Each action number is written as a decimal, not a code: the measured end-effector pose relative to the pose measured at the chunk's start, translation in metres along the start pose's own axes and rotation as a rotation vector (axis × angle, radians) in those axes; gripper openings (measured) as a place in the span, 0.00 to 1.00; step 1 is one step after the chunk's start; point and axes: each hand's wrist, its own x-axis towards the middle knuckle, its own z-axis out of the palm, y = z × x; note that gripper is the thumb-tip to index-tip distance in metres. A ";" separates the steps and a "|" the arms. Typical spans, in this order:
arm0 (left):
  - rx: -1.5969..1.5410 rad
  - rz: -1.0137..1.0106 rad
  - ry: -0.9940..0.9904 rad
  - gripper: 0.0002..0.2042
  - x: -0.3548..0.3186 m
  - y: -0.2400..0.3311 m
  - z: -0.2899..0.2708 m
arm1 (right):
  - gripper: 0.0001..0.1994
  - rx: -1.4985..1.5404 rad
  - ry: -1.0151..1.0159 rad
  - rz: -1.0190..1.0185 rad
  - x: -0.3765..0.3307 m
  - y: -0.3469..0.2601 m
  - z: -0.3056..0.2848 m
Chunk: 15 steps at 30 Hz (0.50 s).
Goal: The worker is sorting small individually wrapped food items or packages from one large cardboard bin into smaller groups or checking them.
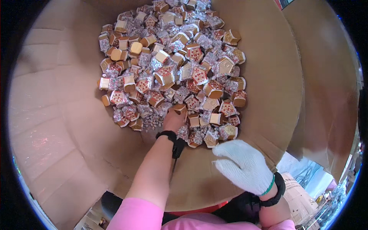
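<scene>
Deep in a big cardboard box (268, 76) lies a heap of small packets (172, 65), each a little gold and white carton with a red pattern, many wrapped in crinkled silver foil. They fill the floor of the box from the far wall down to the near side, piled loosely and tilted every way.

The person's bare left hand (174, 119) reaches down into the near edge of the heap. Its fingers are curled round one gold packet (179, 108), which sits at the fingertips, touching the packets around it. A black band (167, 135) circles that wrist, and a pink sleeve (134, 214) covers the upper arm.

The right hand (241, 165) wears a white knitted glove with a green cuff and rests on the near cardboard wall, just beside the lowest packets. Its fingers are loosely bent and spread, and it holds nothing. A black band (279, 189) sits on this wrist too.

Beyond the rim at the lower right, pale bags and clutter (306, 176) show on the floor.
</scene>
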 end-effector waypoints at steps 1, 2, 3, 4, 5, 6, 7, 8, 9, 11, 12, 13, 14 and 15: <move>-0.046 0.001 -0.013 0.33 0.000 -0.007 -0.001 | 0.13 -0.006 0.009 -0.006 0.000 0.000 0.000; -0.254 -0.026 0.037 0.30 -0.006 -0.015 0.003 | 0.13 -0.013 0.019 -0.013 -0.001 0.000 0.000; -0.448 -0.022 -0.020 0.28 -0.013 -0.018 -0.002 | 0.13 -0.002 0.026 -0.016 0.000 0.001 0.001; -0.643 -0.015 -0.079 0.27 -0.021 -0.021 -0.009 | 0.13 0.007 0.033 -0.022 0.000 0.003 0.001; -0.838 -0.004 -0.139 0.26 -0.028 -0.024 -0.015 | 0.13 0.016 0.039 -0.029 0.000 0.005 0.003; -0.939 -0.039 -0.162 0.24 -0.039 -0.022 -0.021 | 0.14 0.056 0.072 -0.017 -0.003 0.006 0.005; -1.039 -0.070 -0.188 0.22 -0.053 -0.017 -0.030 | 0.14 0.055 0.062 0.003 -0.006 0.008 0.005; -1.139 -0.100 -0.214 0.20 -0.067 -0.012 -0.039 | 0.14 0.054 0.052 0.020 -0.006 0.009 0.005; -1.239 -0.130 -0.242 0.18 -0.081 -0.011 -0.047 | 0.15 0.053 0.041 0.036 -0.008 0.010 0.005; -1.424 -0.103 -0.348 0.16 -0.099 -0.018 -0.056 | 0.15 0.006 0.028 0.019 -0.011 0.011 0.006; -1.487 -0.095 -0.356 0.15 -0.117 -0.014 -0.060 | 0.15 -0.016 0.038 -0.001 -0.013 0.019 0.009; -1.550 -0.087 -0.363 0.15 -0.139 -0.006 -0.066 | 0.15 -0.037 0.047 -0.022 -0.013 0.022 0.011; -1.573 -0.024 -0.347 0.15 -0.161 0.001 -0.073 | 0.16 0.026 0.014 0.029 -0.013 0.018 0.010; -1.568 0.053 -0.319 0.17 -0.180 0.002 -0.075 | 0.16 0.083 0.051 -0.004 -0.015 0.019 0.014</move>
